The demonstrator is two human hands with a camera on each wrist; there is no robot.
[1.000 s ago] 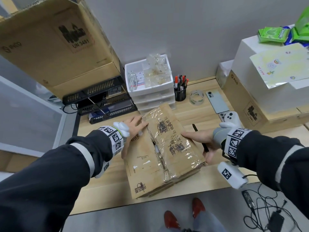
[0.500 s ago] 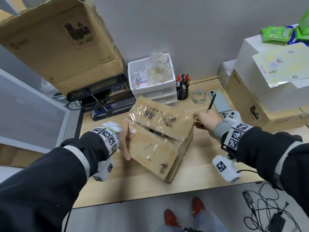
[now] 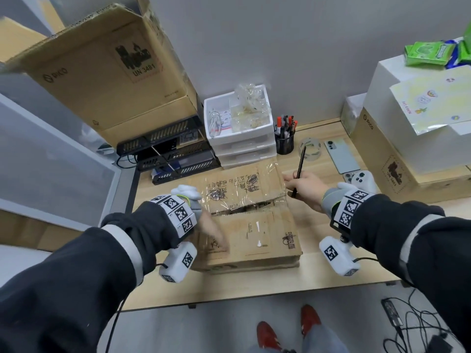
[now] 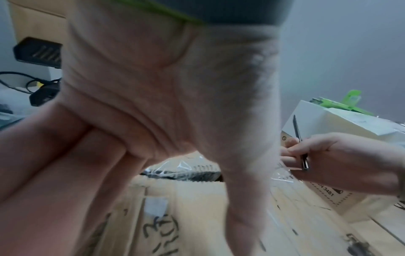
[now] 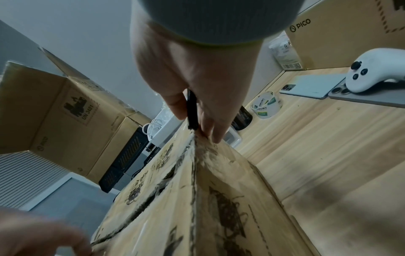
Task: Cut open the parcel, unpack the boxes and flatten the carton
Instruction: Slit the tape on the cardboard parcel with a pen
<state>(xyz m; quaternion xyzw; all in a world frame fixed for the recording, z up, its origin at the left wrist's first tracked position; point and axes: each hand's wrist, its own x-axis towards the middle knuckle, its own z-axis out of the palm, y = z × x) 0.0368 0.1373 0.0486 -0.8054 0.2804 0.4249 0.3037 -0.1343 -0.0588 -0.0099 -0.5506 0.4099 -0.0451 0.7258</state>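
Cardboard parcel (image 3: 251, 217) lies slit along its top seam, still packed. Left hand (image 3: 211, 229) presses flat; right hand (image 3: 304, 188) pinches the cutter (image 3: 299, 171).

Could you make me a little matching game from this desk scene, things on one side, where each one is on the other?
Things:
1. black cutter
2. parcel
3. pen cup
4. tape roll

Places:
A. under the left hand, flat on the desk
B. between the pen cup and a phone
C. held in the right hand
D. beside the white drawer unit

Pairs: 1-C, 2-A, 3-D, 4-B
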